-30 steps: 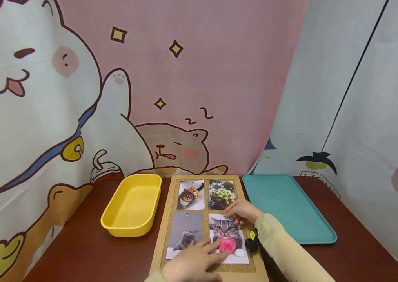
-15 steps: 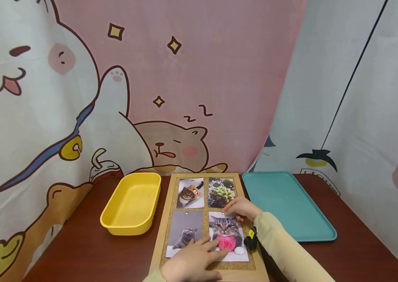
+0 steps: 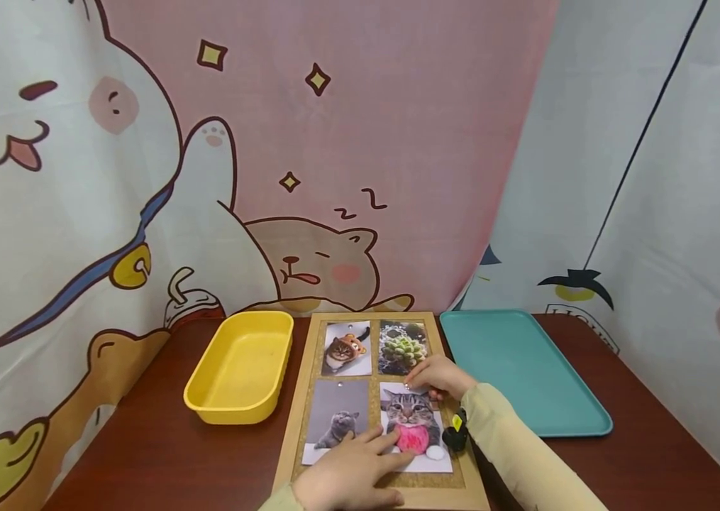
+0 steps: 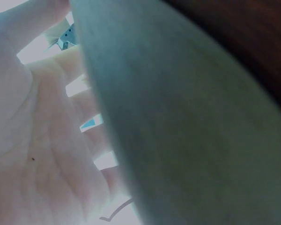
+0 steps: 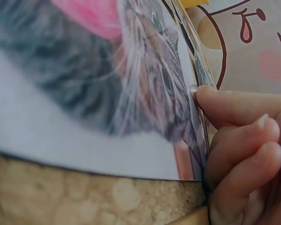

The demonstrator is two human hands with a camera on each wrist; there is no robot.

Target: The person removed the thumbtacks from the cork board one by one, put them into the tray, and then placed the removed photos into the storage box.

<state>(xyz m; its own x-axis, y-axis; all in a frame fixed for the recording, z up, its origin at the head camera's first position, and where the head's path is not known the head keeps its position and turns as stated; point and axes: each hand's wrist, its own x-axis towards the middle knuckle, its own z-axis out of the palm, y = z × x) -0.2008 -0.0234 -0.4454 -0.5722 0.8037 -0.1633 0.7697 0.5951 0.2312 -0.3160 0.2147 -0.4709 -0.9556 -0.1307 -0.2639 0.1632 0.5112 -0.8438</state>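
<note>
Right wrist, hand (image 5: 248,154) half-curled, straight finger (image 5: 234,104) touching pin (image 5: 193,89)

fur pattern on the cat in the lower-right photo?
Dark stripes on grey; the cat shows best in the head view.

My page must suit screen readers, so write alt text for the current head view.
A left hand lies partly over the lower two of four photos on a wood-framed corkboard; a right hand touches the top of the lower-right cat photo. A yellow tub is left, a teal tray right.
</note>
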